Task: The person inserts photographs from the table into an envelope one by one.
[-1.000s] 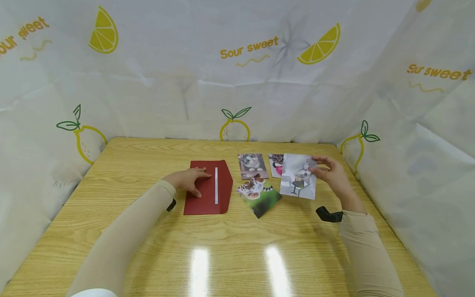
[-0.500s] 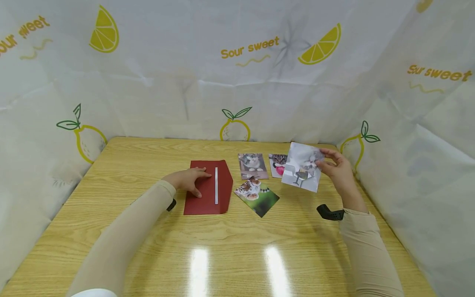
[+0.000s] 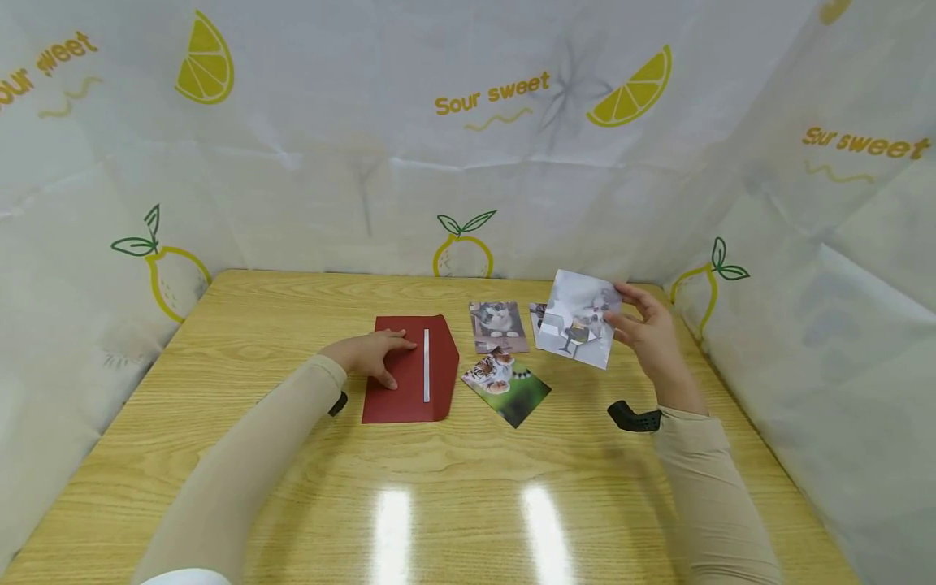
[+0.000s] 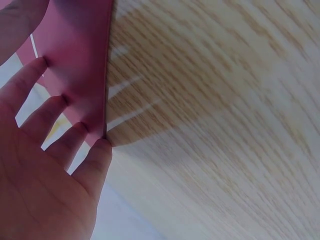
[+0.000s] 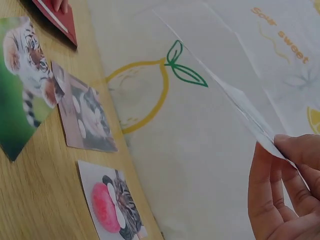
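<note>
My left hand (image 3: 371,357) rests with spread, fairly straight fingers on a red envelope (image 3: 395,406); in the left wrist view its fingertips touch the red paper (image 4: 75,65). The envelope lies flat, its flap toward the right and a white strip (image 3: 426,366) along it. With thumb and fingers my right hand (image 3: 647,329) pinches the right edge of a pale photo card (image 3: 578,317), raised above the table. In the right wrist view that card (image 5: 250,112) is seen nearly edge-on. Beneath it, a tabby cat card with a pink shape (image 5: 107,207) is partly hidden in the head view.
A tiger cub card (image 3: 512,390) lies turned at an angle right of the envelope, overlapping the lower edge of a grey-and-white cat card (image 3: 499,325). The wooden table (image 3: 468,471) meets a white printed curtain (image 3: 329,203) at the back and sides.
My right hand first lifted the pale card up and right off the tiger card, which shifted slightly, then moved it back left, tilted. My left hand and the envelope have stayed still.
</note>
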Demonstrator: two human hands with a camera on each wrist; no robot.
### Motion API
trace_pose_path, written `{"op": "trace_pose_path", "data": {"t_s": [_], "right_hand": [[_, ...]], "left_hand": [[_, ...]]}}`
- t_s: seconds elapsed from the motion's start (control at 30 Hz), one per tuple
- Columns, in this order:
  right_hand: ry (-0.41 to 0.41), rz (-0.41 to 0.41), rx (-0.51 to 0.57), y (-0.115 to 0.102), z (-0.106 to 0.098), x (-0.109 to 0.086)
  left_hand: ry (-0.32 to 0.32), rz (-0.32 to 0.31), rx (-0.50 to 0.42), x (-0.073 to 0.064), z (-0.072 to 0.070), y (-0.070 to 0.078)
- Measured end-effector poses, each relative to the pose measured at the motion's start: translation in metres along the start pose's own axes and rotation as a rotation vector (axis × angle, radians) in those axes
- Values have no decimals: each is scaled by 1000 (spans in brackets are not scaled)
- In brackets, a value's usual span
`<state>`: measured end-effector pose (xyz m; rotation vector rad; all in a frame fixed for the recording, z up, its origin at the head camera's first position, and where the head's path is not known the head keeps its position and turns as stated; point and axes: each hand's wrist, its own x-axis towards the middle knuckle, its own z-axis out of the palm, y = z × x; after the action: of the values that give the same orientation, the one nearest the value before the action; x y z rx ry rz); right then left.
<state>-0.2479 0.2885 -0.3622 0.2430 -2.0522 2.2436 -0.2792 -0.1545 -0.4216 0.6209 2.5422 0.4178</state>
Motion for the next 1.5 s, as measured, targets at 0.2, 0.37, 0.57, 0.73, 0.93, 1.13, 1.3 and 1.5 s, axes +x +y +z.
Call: {"op": "trace_pose_path", "data": {"t_s": [0.2,0.37,0.57,0.73,0.93,1.13,1.3,1.5], "right_hand": [[-28,30,-19,5,20,4],[-42,57,-49,11,39,7],[-71,91,-125,25,65,7],[-94,105,-143,38,84,7],[-139,130,-140,53,103,7],[-158,168,-234,68,117,7],[-178,178,-308,76,124,6],[-181,143,-337,83,130,5]], "left_hand": [[0,12,-1,-1,0,0],[-1,18,3,-1,-2,0],[-6,10,-1,0,-2,0],[-6,10,-1,0,-2,-1],[-1,13,8,0,-1,0],[-1,17,-2,0,-2,0],[-2,19,-8,0,-2,1],[3,32,9,1,-1,-1]]}}
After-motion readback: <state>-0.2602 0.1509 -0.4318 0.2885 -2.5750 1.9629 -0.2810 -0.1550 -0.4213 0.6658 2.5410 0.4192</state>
